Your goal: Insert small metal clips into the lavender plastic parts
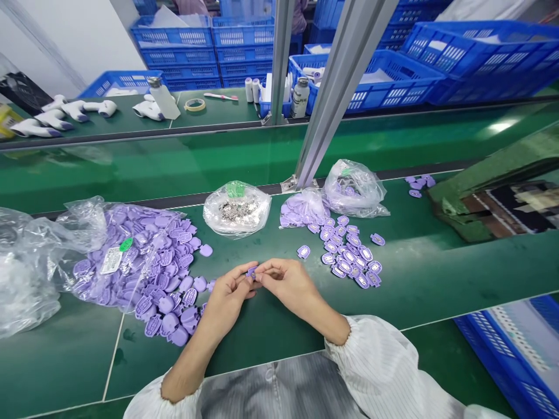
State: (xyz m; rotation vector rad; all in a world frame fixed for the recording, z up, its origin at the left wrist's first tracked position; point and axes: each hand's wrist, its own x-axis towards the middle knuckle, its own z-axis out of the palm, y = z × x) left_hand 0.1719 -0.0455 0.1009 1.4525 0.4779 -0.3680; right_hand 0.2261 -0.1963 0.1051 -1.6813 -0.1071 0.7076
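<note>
White sleeves are framing the green worktop (262, 331); above it, both left hand (230, 291) and right hand (286, 282) are pinching one small purple piece (251, 272). Blue crates (172, 55) are standing beyond.

Your 11 o'clock: round yellowish tape roll (194, 109), slim pink-and-white toothbrush (220, 96); your 1 o'clock: blue slatted plastic baskets (395, 94).
</note>
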